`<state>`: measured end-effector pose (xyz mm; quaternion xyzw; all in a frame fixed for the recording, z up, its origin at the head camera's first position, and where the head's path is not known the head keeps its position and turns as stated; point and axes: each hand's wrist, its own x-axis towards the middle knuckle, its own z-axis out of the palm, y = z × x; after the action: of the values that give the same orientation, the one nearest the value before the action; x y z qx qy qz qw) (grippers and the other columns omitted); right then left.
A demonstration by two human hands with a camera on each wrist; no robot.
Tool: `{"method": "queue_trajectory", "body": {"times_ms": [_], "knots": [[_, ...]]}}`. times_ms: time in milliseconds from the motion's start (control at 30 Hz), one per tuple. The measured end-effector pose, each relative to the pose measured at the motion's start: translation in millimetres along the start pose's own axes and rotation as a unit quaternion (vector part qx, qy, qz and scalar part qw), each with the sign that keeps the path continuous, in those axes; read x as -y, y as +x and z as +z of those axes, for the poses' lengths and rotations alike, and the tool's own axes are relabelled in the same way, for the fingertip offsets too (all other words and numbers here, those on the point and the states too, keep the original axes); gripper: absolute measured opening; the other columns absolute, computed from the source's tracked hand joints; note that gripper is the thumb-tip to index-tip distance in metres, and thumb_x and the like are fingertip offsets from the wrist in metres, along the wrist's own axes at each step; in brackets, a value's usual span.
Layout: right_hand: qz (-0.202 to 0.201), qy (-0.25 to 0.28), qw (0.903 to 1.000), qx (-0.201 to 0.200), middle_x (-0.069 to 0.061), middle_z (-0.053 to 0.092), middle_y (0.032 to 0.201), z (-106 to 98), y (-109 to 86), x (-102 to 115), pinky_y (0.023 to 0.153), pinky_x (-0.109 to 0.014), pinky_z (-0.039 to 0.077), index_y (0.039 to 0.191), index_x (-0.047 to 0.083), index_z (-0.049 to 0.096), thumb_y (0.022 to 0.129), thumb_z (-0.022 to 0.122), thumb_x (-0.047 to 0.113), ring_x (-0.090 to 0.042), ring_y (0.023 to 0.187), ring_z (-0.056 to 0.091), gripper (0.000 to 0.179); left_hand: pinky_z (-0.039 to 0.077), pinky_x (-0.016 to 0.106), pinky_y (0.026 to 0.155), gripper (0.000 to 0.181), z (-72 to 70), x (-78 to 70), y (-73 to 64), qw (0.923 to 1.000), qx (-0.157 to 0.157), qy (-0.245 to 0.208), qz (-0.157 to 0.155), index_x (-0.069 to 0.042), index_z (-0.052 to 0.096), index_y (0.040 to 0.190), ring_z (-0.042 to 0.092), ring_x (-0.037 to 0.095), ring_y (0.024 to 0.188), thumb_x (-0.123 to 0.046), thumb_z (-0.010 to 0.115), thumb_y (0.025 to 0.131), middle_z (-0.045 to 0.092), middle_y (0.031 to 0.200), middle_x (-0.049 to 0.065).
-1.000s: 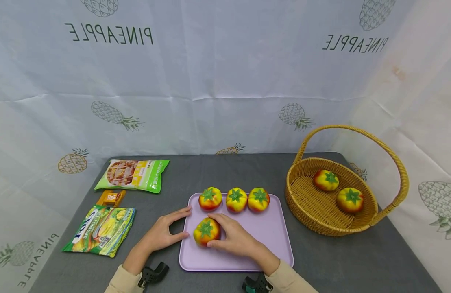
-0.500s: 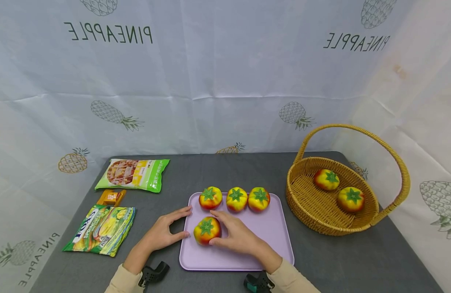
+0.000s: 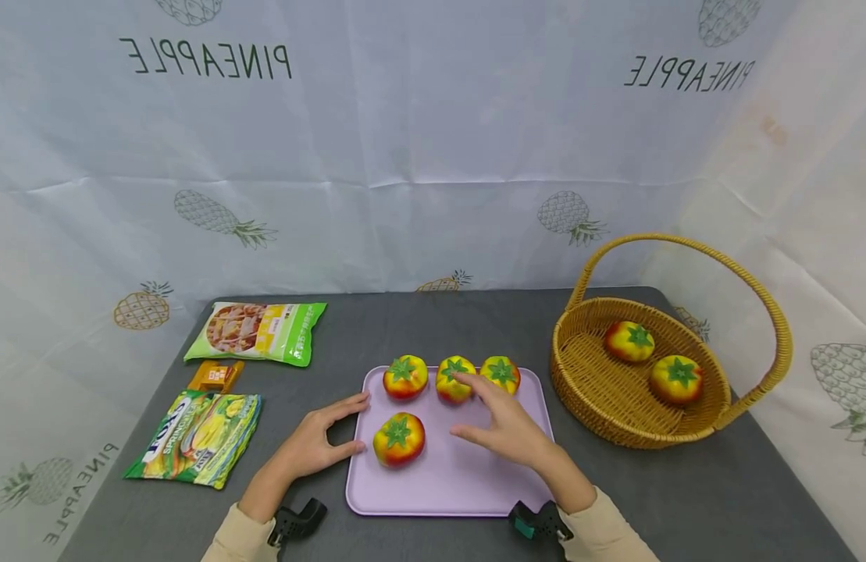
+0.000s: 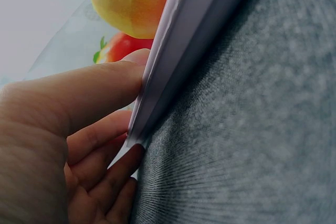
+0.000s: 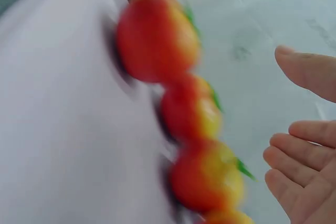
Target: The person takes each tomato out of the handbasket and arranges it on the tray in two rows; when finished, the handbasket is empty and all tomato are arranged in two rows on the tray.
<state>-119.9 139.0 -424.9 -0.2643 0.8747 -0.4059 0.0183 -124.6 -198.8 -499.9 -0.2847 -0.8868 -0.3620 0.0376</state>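
Observation:
A pale purple tray (image 3: pixel 447 488) lies on the grey table. My left hand (image 3: pixel 311 445) rests at its left rim, thumb and fingers spread with their tips against the edge. The left wrist view shows the thumb (image 4: pixel 115 80) touching the tray's side. On the tray's front left sits a red-and-yellow, tomato-like fruit (image 3: pixel 399 439) with a green star-shaped top. Behind it three similar fruits (image 3: pixel 405 378) form a row. My right hand (image 3: pixel 506 425) hovers over the tray's right part, holding nothing, its fingertips overlapping the middle back fruit. In the right wrist view its palm (image 5: pixel 310 198) faces the blurred fruits.
A wicker basket (image 3: pixel 580 390) with a tall handle stands on the right, holding two similar fruits (image 3: pixel 676 380). Along the left lie a green-and-white food bag (image 3: pixel 257 333), a small orange packet (image 3: pixel 216 377) and a green vegetable bag (image 3: pixel 194 439). A pineapple-print cloth (image 3: pixel 376 140) hangs behind.
My right hand has let go of the front fruit and moved right and slightly back. The fruit stays on the tray. My left hand has kept its place at the rim.

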Motion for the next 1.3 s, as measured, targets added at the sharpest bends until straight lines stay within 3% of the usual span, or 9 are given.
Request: {"method": "queue_trajectory", "body": {"times_ms": [333, 433, 467, 600, 733, 967, 1100, 1300], "knots": [[-0.01, -0.061, 0.9934, -0.097, -0.014, 0.049, 0.14, -77, -11.2, -17, 0.1, -0.051, 0.041, 0.14, 0.004, 0.043, 0.079, 0.077, 0.02, -0.031, 0.126, 0.049, 0.071, 0.045, 0.048, 0.099, 0.056, 0.7, 0.1, 0.8, 1.0, 0.003, -0.003, 0.002, -0.019, 0.059, 0.13, 0.051, 0.025, 0.127, -0.036, 0.075, 0.08, 0.053, 0.14, 0.0], [0.009, -0.07, 0.9908, -0.116, -0.014, 0.047, 0.141, -101, -13.6, -25, 0.102, -0.049, 0.038, 0.141, 0.004, 0.041, 0.082, 0.075, 0.021, -0.033, 0.129, 0.046, 0.07, 0.045, 0.049, 0.099, 0.056, 0.4, -0.1, 1.0, 1.0, 0.004, -0.004, -0.002, -0.019, 0.058, 0.131, 0.051, 0.025, 0.127, -0.037, 0.074, 0.08, 0.052, 0.14, 0.0], [0.019, -0.071, 0.9901, -0.119, -0.014, 0.046, 0.143, -109, -14.4, -28, 0.105, -0.042, 0.038, 0.142, 0.005, 0.04, 0.083, 0.073, 0.023, -0.034, 0.13, 0.044, 0.07, 0.044, 0.049, 0.099, 0.056, 0.2, -0.3, 0.8, 1.0, 0.004, -0.005, -0.003, -0.019, 0.058, 0.131, 0.051, 0.025, 0.127, -0.037, 0.074, 0.08, 0.052, 0.14, 0.0], [0.052, -0.08, 0.9866, -0.133, -0.018, 0.043, 0.144, -138, -15.0, -34, 0.105, -0.045, 0.036, 0.144, 0.004, 0.036, 0.086, 0.07, 0.027, -0.038, 0.132, 0.041, 0.071, 0.044, 0.049, 0.099, 0.055, 0.0, -0.5, 0.6, 0.9999, 0.006, -0.006, -0.006, -0.019, 0.058, 0.131, 0.051, 0.025, 0.127, -0.037, 0.074, 0.08, 0.052, 0.14, 0.0], [0.084, -0.085, 0.9832, -0.138, -0.023, 0.038, 0.146, -163, -15.2, -40, 0.101, -0.059, 0.034, 0.146, 0.002, 0.031, 0.088, 0.068, 0.029, -0.044, 0.131, 0.038, 0.074, 0.044, 0.049, 0.099, 0.055, 0.1, -0.5, 0.7, 0.9999, 0.007, -0.007, -0.007, -0.02, 0.058, 0.131, 0.051, 0.025, 0.127, -0.038, 0.074, 0.081, 0.052, 0.14, 0.0], [0.172, -0.069, 0.9754, -0.119, -0.028, 0.023, 0.152, -198, -13.3, -73, 0.101, -0.066, 0.028, 0.152, 0.004, 0.012, 0.092, 0.058, 0.042, -0.051, 0.134, 0.027, 0.085, 0.044, 0.049, 0.099, 0.056, 0.4, -0.8, 0.9, 0.9999, 0.008, -0.009, -0.01, -0.02, 0.058, 0.131, 0.051, 0.024, 0.128, -0.037, 0.074, 0.08, 0.052, 0.141, -0.001], [0.212, -0.055, 0.9695, -0.11, -0.029, 0.016, 0.153, -207, -13.8, -97, 0.102, -0.067, 0.026, 0.152, 0.004, 0.005, 0.092, 0.055, 0.046, -0.053, 0.135, 0.021, 0.089, 0.044, 0.048, 0.1, 0.057, 0.7, -0.2, 0.9, 0.9999, 0.006, -0.01, -0.012, -0.021, 0.058, 0.131, 0.051, 0.023, 0.128, -0.037, 0.075, 0.079, 0.052, 0.14, -0.003], [0.263, -0.086, 0.9577, -0.078, -0.037, 0.016, 0.149, -208, -18.4, -123, 0.1, -0.068, 0.027, 0.148, -0.008, 0.005, 0.094, 0.053, 0.046, -0.057, 0.13, 0.023, 0.091, 0.045, 0.048, 0.099, 0.055, 1.0, 1.7, 0.4, 1.0, 0.005, -0.008, -0.002, -0.019, 0.059, 0.13, 0.051, 0.025, 0.127, -0.038, 0.074, 0.08, 0.052, 0.14, -0.001]]}}
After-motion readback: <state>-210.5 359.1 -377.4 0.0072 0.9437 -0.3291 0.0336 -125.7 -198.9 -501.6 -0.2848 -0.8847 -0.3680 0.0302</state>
